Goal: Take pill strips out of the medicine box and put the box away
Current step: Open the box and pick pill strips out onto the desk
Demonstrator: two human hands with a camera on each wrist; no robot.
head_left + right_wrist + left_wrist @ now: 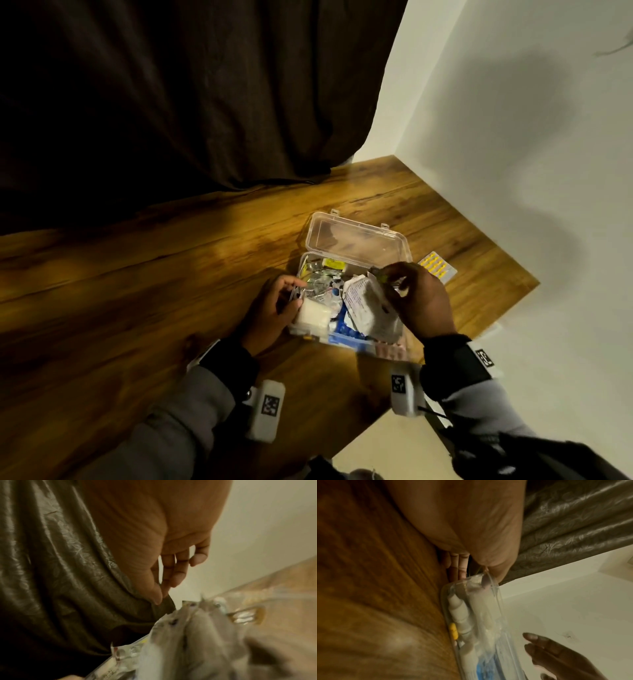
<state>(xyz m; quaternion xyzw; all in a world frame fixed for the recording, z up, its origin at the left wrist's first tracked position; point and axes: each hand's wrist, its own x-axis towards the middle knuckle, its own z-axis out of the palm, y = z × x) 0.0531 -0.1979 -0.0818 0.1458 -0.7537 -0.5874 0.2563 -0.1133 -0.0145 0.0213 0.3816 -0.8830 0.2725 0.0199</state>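
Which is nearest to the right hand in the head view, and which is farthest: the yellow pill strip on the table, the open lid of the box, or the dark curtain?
From the right hand:
1. Yellow pill strip, just beyond the knuckles, on the table.
2. Open lid, behind the box; close to the strip's rank.
3. Dark curtain, far back left.

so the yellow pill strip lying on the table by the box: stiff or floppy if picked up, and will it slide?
The yellow pill strip lies flat on the wooden table beside the medicine box, so it is probably thin, light and semi-stiff. Its low edge may be hard to pinch. On that glossy wood it would likely slide when pushed rather than tip.
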